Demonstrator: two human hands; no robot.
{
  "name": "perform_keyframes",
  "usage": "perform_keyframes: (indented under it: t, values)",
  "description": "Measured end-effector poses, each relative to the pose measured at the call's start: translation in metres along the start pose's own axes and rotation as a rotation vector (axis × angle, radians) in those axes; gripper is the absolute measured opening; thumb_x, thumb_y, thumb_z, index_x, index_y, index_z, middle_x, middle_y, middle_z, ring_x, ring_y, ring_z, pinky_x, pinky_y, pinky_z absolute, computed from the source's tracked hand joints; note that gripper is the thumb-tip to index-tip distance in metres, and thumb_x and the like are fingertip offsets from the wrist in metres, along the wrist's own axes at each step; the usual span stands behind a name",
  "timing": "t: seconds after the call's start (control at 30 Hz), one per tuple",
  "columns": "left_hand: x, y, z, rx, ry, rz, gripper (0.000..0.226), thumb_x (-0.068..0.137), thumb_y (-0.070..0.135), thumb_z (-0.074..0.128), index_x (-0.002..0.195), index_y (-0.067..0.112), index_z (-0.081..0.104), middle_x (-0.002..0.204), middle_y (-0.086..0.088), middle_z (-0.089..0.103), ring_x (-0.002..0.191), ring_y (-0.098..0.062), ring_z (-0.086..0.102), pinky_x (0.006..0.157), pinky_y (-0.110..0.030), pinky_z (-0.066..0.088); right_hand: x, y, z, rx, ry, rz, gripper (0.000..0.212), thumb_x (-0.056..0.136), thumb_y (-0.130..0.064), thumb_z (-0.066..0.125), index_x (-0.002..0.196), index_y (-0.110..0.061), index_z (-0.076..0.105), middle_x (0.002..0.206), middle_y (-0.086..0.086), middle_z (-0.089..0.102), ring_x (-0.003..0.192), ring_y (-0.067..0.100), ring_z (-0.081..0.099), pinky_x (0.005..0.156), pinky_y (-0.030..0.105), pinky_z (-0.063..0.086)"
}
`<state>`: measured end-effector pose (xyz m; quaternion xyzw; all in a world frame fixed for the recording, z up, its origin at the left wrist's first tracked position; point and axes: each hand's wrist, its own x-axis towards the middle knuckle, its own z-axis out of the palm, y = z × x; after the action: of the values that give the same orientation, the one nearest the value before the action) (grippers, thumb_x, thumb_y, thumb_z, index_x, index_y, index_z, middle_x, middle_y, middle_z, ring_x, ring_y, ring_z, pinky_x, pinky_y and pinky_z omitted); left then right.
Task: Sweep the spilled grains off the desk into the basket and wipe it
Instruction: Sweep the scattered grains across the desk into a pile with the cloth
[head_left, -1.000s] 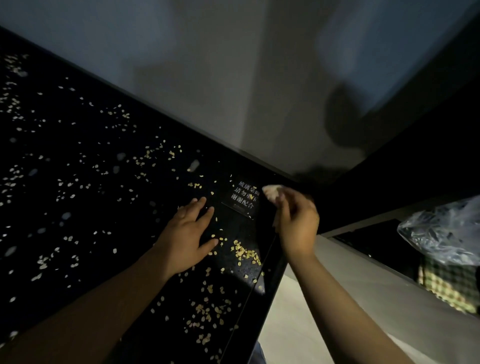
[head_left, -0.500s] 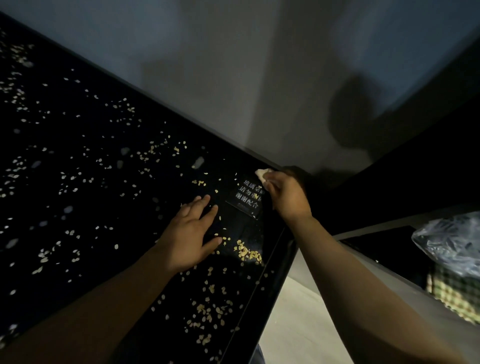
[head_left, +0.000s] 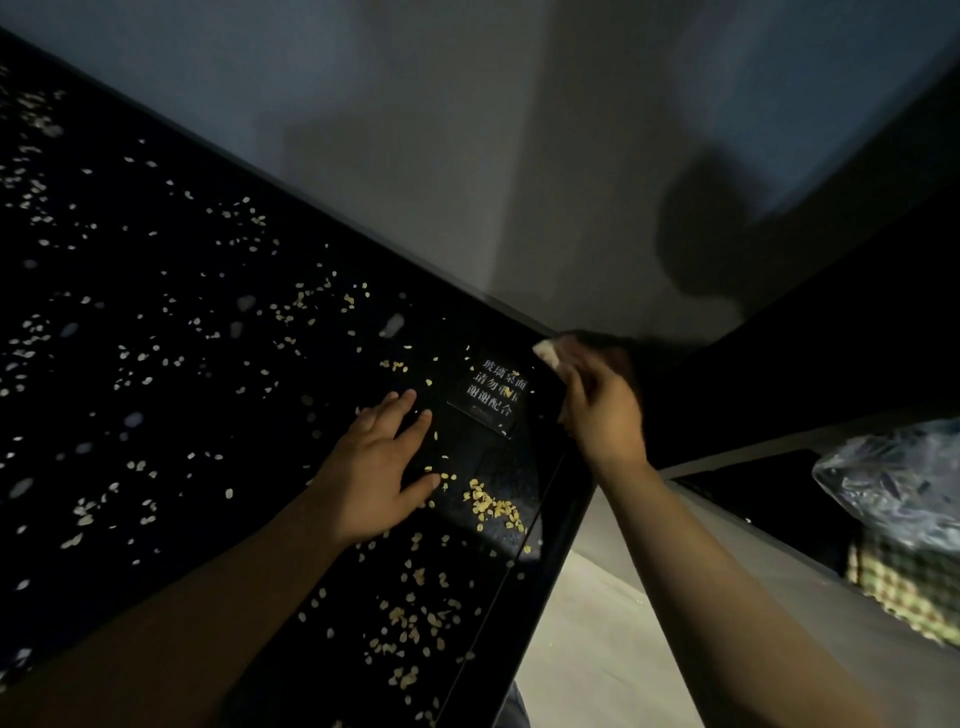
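Note:
Pale yellow grains (head_left: 493, 506) lie scattered over a black glass desk (head_left: 156, 467), thickest near its right edge. My left hand (head_left: 384, 467) rests flat on the desk with fingers spread, just left of a small heap of grains. My right hand (head_left: 602, 410) grips a small pale cloth (head_left: 548, 354) at the desk's far right corner, next to the wall. A label with white characters (head_left: 496, 392) sits on the glass between my hands. The basket (head_left: 904, 587), with a green checked pattern, stands low at the right edge of the view.
A grey wall (head_left: 467, 156) runs along the desk's far edge. A crumpled clear plastic bag (head_left: 898, 488) lies over the basket. Pale floor (head_left: 597, 649) shows below the desk's right edge. A dark panel (head_left: 831, 338) stands right of the corner.
My right hand went forward with the cloth to the desk's far right corner and has since drawn back a little toward me. My left hand has stayed flat in place.

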<state>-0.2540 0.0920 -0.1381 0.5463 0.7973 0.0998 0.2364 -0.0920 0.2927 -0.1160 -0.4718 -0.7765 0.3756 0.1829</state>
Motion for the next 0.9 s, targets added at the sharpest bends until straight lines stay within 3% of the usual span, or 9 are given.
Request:
perform_keyframes:
  t: [0.13, 0.23, 0.3, 0.43, 0.53, 0.63, 0.73, 0.8, 0.9]
  values:
    - [0.001, 0.001, 0.000, 0.013, -0.008, -0.008, 0.097, 0.071, 0.073, 0.016, 0.150, 0.018, 0.022, 0.160, -0.005, 0.006, 0.147, -0.021, 0.001, 0.117, -0.034, 0.004, 0.032, 0.006, 0.019, -0.053, -0.170, -0.059, 0.026, 0.098, -0.019, 0.051, 0.122, -0.017, 0.063, 0.123, 0.009, 0.061, 0.112, 0.024, 0.057, 0.102, 0.040, 0.044]
    - [0.002, 0.001, 0.000, 0.001, -0.012, -0.016, 0.097, 0.070, 0.073, 0.017, 0.150, 0.018, 0.023, 0.160, -0.004, 0.005, 0.147, -0.021, 0.000, 0.115, -0.031, 0.000, 0.024, 0.008, 0.018, -0.061, -0.233, -0.044, 0.014, 0.097, -0.020, 0.054, 0.107, -0.018, 0.063, 0.112, 0.005, 0.066, 0.087, 0.010, 0.063, 0.080, 0.024, 0.050]
    - [0.001, 0.001, 0.001, 0.002, -0.006, -0.019, 0.097, 0.071, 0.073, 0.018, 0.150, 0.017, 0.024, 0.160, -0.005, 0.006, 0.147, -0.021, 0.001, 0.117, -0.033, 0.002, 0.001, 0.012, 0.010, -0.136, -0.201, -0.046, 0.011, 0.095, -0.020, 0.056, 0.101, -0.017, 0.065, 0.096, 0.008, 0.068, 0.072, 0.015, 0.062, 0.066, 0.025, 0.049]
    - [0.001, 0.002, 0.000, -0.005, -0.009, -0.026, 0.096, 0.071, 0.072, 0.018, 0.149, 0.017, 0.025, 0.159, -0.005, 0.007, 0.147, -0.021, 0.000, 0.120, -0.039, 0.009, -0.054, 0.016, 0.000, -0.155, -0.311, -0.165, 0.012, 0.091, -0.016, 0.060, 0.089, -0.024, 0.069, 0.085, -0.006, 0.056, 0.072, 0.005, 0.055, 0.066, 0.020, 0.041]
    - [0.000, 0.004, -0.004, -0.018, -0.023, -0.033, 0.097, 0.070, 0.072, 0.016, 0.150, 0.017, 0.023, 0.160, -0.005, 0.006, 0.147, -0.021, -0.001, 0.118, -0.037, 0.006, -0.057, 0.018, 0.000, -0.054, -0.070, -0.153, 0.013, 0.091, -0.012, 0.060, 0.094, -0.020, 0.069, 0.088, -0.001, 0.057, 0.076, 0.001, 0.052, 0.068, 0.008, 0.037]
    - [-0.001, 0.005, -0.004, -0.006, -0.007, -0.028, 0.094, 0.073, 0.072, 0.020, 0.150, 0.017, 0.023, 0.159, -0.005, 0.006, 0.147, -0.022, 0.000, 0.117, -0.036, 0.005, -0.039, 0.010, 0.000, -0.003, 0.097, -0.073, 0.017, 0.094, -0.017, 0.057, 0.107, -0.019, 0.068, 0.100, -0.003, 0.059, 0.089, 0.007, 0.055, 0.077, 0.014, 0.039]
    - [-0.001, 0.008, -0.003, 0.004, -0.010, -0.040, 0.079, 0.088, 0.061, 0.042, 0.151, 0.019, 0.019, 0.160, -0.003, 0.001, 0.147, -0.021, -0.005, 0.116, -0.033, 0.000, -0.006, 0.015, 0.013, -0.001, 0.015, 0.043, 0.026, 0.097, -0.024, 0.052, 0.122, -0.020, 0.062, 0.115, 0.001, 0.059, 0.106, 0.016, 0.057, 0.094, 0.028, 0.044]
    - [0.000, 0.008, -0.003, 0.008, -0.021, -0.048, 0.076, 0.091, 0.054, 0.047, 0.151, 0.020, 0.016, 0.160, -0.002, -0.002, 0.146, -0.020, -0.007, 0.115, -0.032, -0.002, 0.008, 0.019, 0.022, -0.082, -0.070, 0.019, 0.020, 0.097, -0.029, 0.051, 0.113, -0.028, 0.064, 0.110, 0.005, 0.063, 0.096, 0.024, 0.063, 0.087, 0.038, 0.052]
    - [0.000, 0.010, -0.005, 0.006, -0.025, -0.048, 0.076, 0.091, 0.053, 0.047, 0.151, 0.021, 0.015, 0.160, -0.002, -0.002, 0.146, -0.019, -0.008, 0.114, -0.031, -0.002, 0.002, 0.019, 0.027, -0.127, -0.076, -0.081, 0.014, 0.095, -0.032, 0.055, 0.104, -0.027, 0.064, 0.097, 0.003, 0.064, 0.084, 0.021, 0.064, 0.076, 0.032, 0.053]
